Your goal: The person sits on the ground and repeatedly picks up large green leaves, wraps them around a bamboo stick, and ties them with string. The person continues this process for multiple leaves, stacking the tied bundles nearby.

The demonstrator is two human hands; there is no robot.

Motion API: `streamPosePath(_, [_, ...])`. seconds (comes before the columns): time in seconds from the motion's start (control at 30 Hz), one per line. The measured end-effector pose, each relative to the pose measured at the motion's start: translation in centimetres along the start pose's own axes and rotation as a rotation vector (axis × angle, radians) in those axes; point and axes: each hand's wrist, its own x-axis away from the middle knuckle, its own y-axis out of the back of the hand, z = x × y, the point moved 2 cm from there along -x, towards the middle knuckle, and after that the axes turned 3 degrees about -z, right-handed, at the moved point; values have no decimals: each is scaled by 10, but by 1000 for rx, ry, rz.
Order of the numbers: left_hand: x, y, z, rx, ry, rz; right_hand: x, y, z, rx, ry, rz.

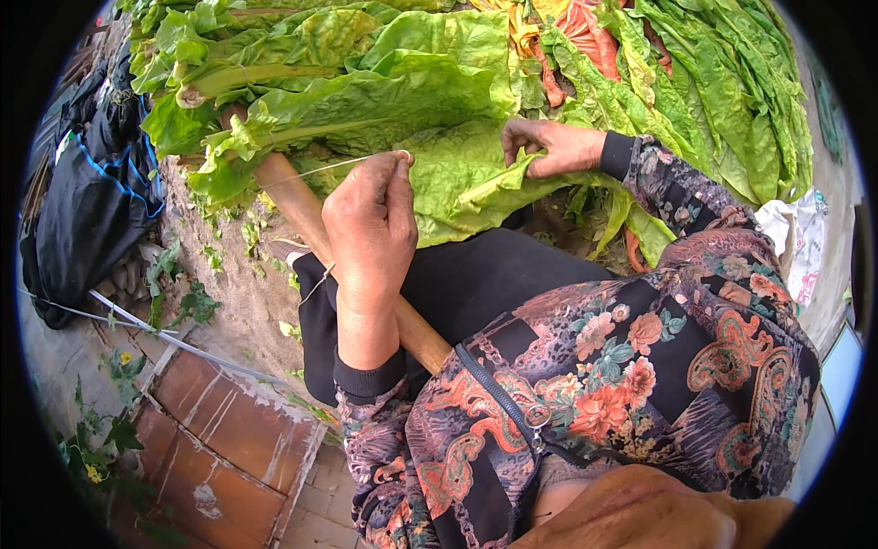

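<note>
My left hand [373, 212] is closed in a fist, pinching a thin pale string [320, 168] at the fingertips. The string runs taut toward the stem ends of large green leaves, which look like tobacco. Under my left wrist a wooden pole [297, 197] slants from the leaves down to my body, with a loop of cord tied round it. My right hand [553, 148] grips the upper edge of a broad green leaf [457, 188] lying over my lap. Its fingertips are partly hidden behind the leaf. More leaves [366, 101] lie along the pole's far end.
A heap of long green leaves [732, 101] lies at the far right, beside orange and red cloth [587, 38]. A black bag with blue trim [91, 183] stands at the left. Rusty brown panels [219, 439] are at the lower left, and a white sack [797, 240] is at the right.
</note>
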Motion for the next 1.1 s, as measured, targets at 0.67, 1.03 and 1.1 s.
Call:
streamPosePath(0.67, [6,6,-9,62,38,-45,17,134,-198,1007,-698,-974])
streamPosePath(1.03, [-7,-4,13,32,43,-10,79,179,-154,595,-34,-1058])
streamPosePath(1.1, [-7,2,18,-5,78,-34,59,174,-104,523,29,-985])
